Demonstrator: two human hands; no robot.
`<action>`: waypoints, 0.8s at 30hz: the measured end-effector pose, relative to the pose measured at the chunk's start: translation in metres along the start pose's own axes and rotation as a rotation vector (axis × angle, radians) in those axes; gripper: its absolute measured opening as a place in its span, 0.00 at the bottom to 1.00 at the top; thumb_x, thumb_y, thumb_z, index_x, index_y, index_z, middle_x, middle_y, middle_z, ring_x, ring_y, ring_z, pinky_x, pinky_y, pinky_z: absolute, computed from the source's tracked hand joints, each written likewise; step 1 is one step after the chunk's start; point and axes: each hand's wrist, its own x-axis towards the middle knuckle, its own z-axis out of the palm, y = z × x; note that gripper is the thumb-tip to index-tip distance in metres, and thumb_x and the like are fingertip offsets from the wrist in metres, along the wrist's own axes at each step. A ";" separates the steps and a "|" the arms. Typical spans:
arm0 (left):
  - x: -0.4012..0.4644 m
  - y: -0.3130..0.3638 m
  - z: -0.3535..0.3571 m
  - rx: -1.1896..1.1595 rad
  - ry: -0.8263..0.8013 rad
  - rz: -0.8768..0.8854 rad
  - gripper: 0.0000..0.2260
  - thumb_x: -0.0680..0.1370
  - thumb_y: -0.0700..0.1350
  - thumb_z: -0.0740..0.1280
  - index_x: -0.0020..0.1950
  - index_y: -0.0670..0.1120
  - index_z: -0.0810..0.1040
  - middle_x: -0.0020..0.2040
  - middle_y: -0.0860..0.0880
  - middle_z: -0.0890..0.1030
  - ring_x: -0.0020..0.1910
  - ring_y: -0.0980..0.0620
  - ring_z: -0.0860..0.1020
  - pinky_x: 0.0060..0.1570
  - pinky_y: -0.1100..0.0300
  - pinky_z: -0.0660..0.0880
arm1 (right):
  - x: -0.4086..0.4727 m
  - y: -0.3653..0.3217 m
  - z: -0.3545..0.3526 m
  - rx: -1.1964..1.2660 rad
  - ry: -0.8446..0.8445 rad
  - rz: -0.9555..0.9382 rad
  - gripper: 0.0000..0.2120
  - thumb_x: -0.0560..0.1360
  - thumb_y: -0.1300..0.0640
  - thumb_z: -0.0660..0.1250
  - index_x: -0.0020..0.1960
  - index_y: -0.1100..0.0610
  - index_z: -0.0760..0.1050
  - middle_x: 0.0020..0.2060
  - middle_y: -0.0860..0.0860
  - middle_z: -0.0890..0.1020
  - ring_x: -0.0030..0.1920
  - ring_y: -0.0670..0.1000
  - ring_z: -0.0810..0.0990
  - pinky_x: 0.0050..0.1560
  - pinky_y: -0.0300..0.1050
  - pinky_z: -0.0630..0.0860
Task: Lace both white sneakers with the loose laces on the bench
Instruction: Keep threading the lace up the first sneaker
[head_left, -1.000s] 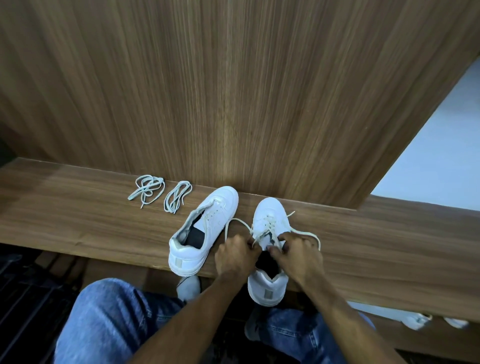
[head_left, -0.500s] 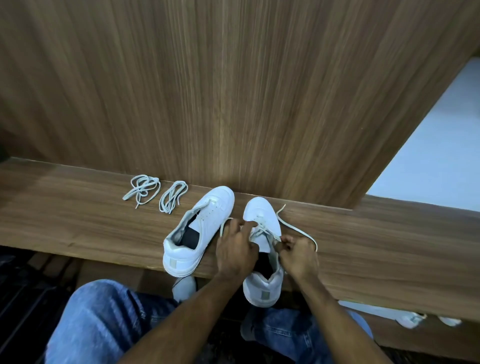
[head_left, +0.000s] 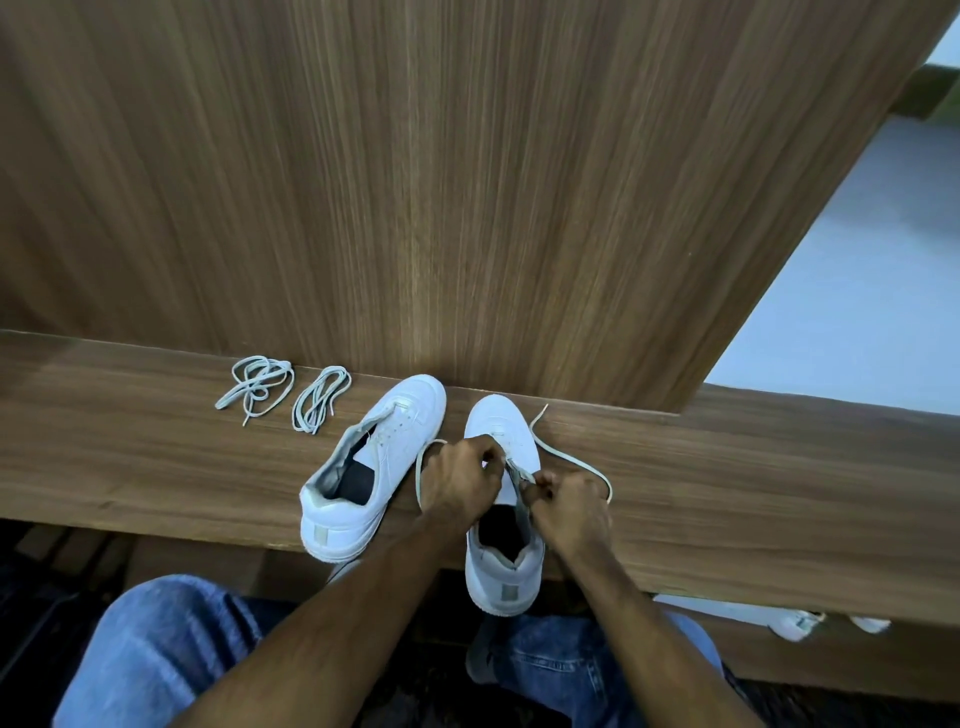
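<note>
The right white sneaker (head_left: 506, 499) lies at six o'clock on the wooden bench (head_left: 727, 493), heel overhanging the edge. Both hands pinch its lace (head_left: 569, 460): left hand (head_left: 460, 480) apparently at the eyelets, right hand (head_left: 569, 509) just beside. At nine o'clock sits the unlaced left sneaker (head_left: 371, 467); two loose laces (head_left: 283, 392) lie farther out.

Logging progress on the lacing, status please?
Both hands on right sneaker: left hand and right hand each pinching its lace. Left sneaker unlaced. Two spare laces on bench. Nothing in the way.
</note>
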 end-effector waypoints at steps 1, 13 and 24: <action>0.001 0.000 0.001 -0.014 0.007 -0.009 0.05 0.76 0.48 0.66 0.48 0.53 0.81 0.44 0.49 0.84 0.45 0.47 0.81 0.43 0.56 0.76 | -0.001 0.000 0.000 0.010 -0.006 -0.005 0.13 0.74 0.42 0.64 0.51 0.49 0.81 0.44 0.55 0.84 0.49 0.60 0.81 0.45 0.50 0.78; 0.016 -0.016 -0.008 -0.337 -0.076 -0.088 0.09 0.76 0.49 0.67 0.55 0.55 0.75 0.52 0.53 0.81 0.49 0.51 0.80 0.53 0.53 0.76 | -0.008 -0.001 0.006 -0.003 -0.036 0.002 0.12 0.77 0.47 0.63 0.47 0.53 0.79 0.45 0.56 0.84 0.49 0.60 0.81 0.44 0.47 0.74; 0.016 0.017 -0.009 0.570 -0.213 0.321 0.12 0.78 0.46 0.63 0.60 0.45 0.75 0.59 0.45 0.76 0.54 0.39 0.79 0.47 0.49 0.74 | -0.011 -0.005 -0.004 -0.031 -0.047 0.063 0.13 0.77 0.44 0.61 0.48 0.51 0.80 0.48 0.54 0.84 0.53 0.60 0.80 0.42 0.44 0.69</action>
